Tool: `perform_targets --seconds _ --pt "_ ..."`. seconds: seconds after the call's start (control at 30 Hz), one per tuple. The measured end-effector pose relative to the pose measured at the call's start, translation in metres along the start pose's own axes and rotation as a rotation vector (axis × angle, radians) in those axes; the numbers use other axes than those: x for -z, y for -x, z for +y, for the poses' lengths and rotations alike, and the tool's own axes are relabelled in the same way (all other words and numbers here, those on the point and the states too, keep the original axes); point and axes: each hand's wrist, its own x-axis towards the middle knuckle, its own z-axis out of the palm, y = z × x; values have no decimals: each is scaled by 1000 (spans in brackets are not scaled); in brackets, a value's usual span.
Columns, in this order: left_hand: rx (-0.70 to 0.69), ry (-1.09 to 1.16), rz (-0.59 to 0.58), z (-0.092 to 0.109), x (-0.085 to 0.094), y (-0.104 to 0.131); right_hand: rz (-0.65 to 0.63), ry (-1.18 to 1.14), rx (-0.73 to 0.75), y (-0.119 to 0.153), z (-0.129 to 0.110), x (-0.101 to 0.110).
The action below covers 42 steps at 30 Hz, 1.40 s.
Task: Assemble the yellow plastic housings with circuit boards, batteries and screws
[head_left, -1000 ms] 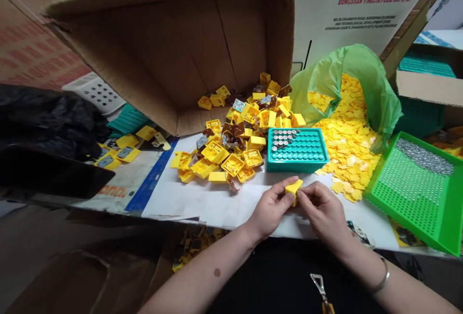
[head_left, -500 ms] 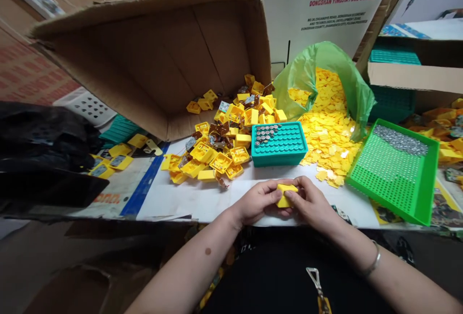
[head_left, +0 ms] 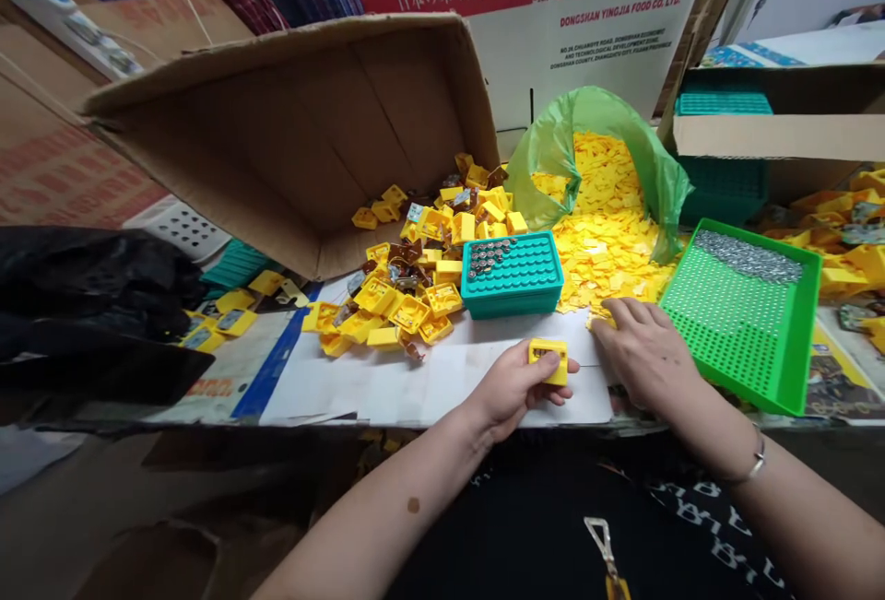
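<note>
My left hand (head_left: 515, 388) is closed around a small yellow plastic case (head_left: 560, 371), its thumb pressed on the front. A recess with dark parts shows at the top of the case. My right hand (head_left: 646, 351) reaches down at the near edge of a heap of thin yellow plastic pieces (head_left: 608, 231). Its fingers are bent together over a thin yellow piece (head_left: 593, 317), partly hidden by them. Left of this heap stands a stack of teal trays (head_left: 512, 300), with several small round metal parts in the top one's pockets.
Many open yellow cases (head_left: 410, 312) with wires and circuit boards spill from a tipped cardboard box (head_left: 290, 121). The green bag (head_left: 546, 144) around the thin pieces lies open. At right lies a green perforated tray (head_left: 733, 323) with small metal parts; a black bag (head_left: 89, 296) is at left.
My right hand has let go of the yellow case and moved right to the thin pieces. The left hand keeps the case, now turned so its recess shows. The view has shifted slightly.
</note>
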Motion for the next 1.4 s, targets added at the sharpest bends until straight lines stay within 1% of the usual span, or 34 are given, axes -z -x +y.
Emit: perform_targets --seconds 0.1,0.17,0.2,0.3,0.37,0.53,0.67,0.73,0.8,0.87,1.0,1.1,1.2,1.33,1.4 --pt "43 26 -1 -1 -8 -7 178 -71 -53 1 -1 -2" --pt "70 51 -6 -1 -7 -9 297 -219 -79 4 -3 -3" --pt "79 64 -13 -1 -6 -10 331 -329 -86 6 -4 -4" --pt "87 100 -45 -1 -3 -11 351 -661 -84 12 -13 -9" --pt "88 113 -66 -1 -2 -13 354 -760 -69 16 -19 -15" --pt "87 105 -93 -4 -1 -16 338 -732 -27 19 -24 -27" --pt "87 56 -79 -4 -2 -15 275 -751 3 19 -23 -29" --pt "94 28 -62 -3 -4 -14 263 -782 1 18 -24 -29" --pt "96 6 -25 -2 -6 -13 286 -802 -9 19 -24 -31" --pt "101 -13 5 -1 -8 -13 335 -807 -21 20 -24 -33" --pt "119 -14 12 1 -8 -12 418 -801 -35 24 -23 -35" --pt "135 -3 -14 1 -6 -12 420 -788 -2 25 -22 -34" --pt "157 -3 -88 -1 -2 -14 413 -752 53 26 -23 -33" --pt "147 -16 -145 -1 1 -14 440 -637 108 32 -27 -35" --pt "165 -15 -179 1 1 -13 454 -594 140 35 -29 -36"
